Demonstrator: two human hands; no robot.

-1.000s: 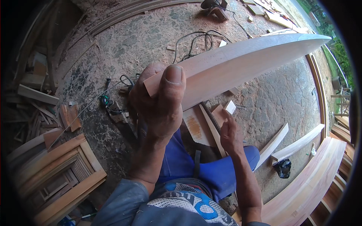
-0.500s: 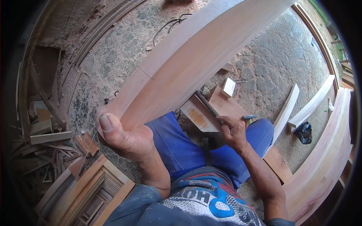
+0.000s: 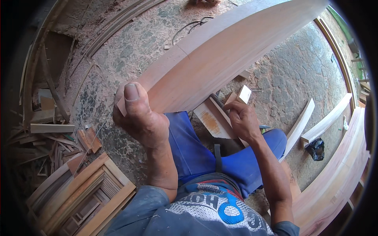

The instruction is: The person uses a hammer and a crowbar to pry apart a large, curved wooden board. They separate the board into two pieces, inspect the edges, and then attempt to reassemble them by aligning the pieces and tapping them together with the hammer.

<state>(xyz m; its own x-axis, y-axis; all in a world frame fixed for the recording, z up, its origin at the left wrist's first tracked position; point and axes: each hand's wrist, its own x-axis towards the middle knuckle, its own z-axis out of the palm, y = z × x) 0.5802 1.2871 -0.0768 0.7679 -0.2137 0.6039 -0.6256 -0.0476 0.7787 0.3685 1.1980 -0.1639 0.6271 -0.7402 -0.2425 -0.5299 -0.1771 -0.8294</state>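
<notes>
A large curved wooden plank (image 3: 204, 67) slants from my left hand toward the upper right. My left hand (image 3: 138, 114) is closed around its near end, thumb on top. My right hand (image 3: 244, 120) is closed on a dark ridged rod (image 3: 215, 98), mostly hidden by the fingers now. Beneath that hand, between my legs, sits a wooden board (image 3: 210, 120) with a worn orange-brown patch. A small pale wood block (image 3: 244, 94) lies just beyond my right hand. A tool with a bluish tip (image 3: 264, 127) shows partly beside my right knee.
Stacked wooden frames (image 3: 92, 196) stand at the lower left, near a heap of offcuts (image 3: 59, 153). On the right lie narrow curved pieces (image 3: 327, 122), a black plastic bag (image 3: 316, 149) and a wide curved plank (image 3: 334, 177). Shavings and a dark cable (image 3: 185, 29) are on the floor.
My left hand has shifted up and right with the plank's end. My right hand has moved slightly farther away, covering more of the rod and the board below.
</notes>
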